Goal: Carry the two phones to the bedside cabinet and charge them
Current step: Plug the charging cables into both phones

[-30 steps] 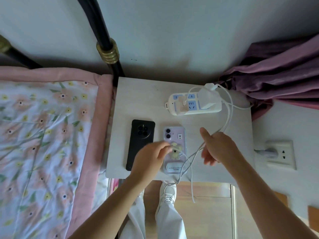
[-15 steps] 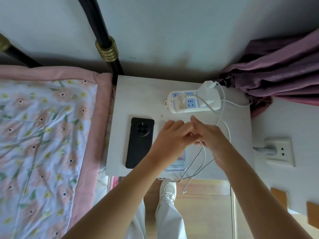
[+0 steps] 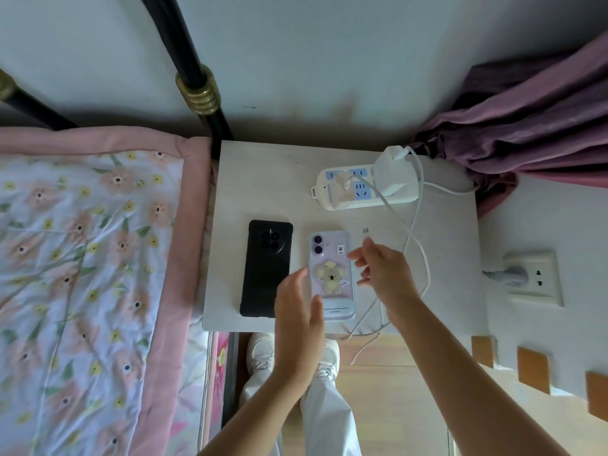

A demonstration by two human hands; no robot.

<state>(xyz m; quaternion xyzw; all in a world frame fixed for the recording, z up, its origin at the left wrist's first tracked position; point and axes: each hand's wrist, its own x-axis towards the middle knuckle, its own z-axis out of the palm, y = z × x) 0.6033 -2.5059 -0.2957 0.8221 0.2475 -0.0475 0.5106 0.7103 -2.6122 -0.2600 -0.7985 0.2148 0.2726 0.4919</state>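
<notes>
Two phones lie face down, side by side, on the white bedside cabinet (image 3: 263, 179): a black phone (image 3: 266, 268) on the left and a lilac phone (image 3: 332, 258) in a koala case on the right. My left hand (image 3: 299, 311) hovers open over the cabinet's front edge, covering the lower corners of both phones. My right hand (image 3: 385, 274) is just right of the lilac phone and pinches a white charging cable (image 3: 424, 258). The cable's plug tip (image 3: 365, 230) sticks out past my fingers. No cable is in either phone.
A white power strip (image 3: 332, 199) with two chargers plugged in sits at the back of the cabinet. A second cable end (image 3: 365, 350) dangles off the front edge. The floral bed (image 3: 82, 258) borders the left, a purple curtain (image 3: 526, 110) and a wall socket (image 3: 533, 278) the right.
My hands, joined over the lilac phone half a second ago, have parted. The left drew back toward the front edge, and the right keeps the cable, its plug tip now showing.
</notes>
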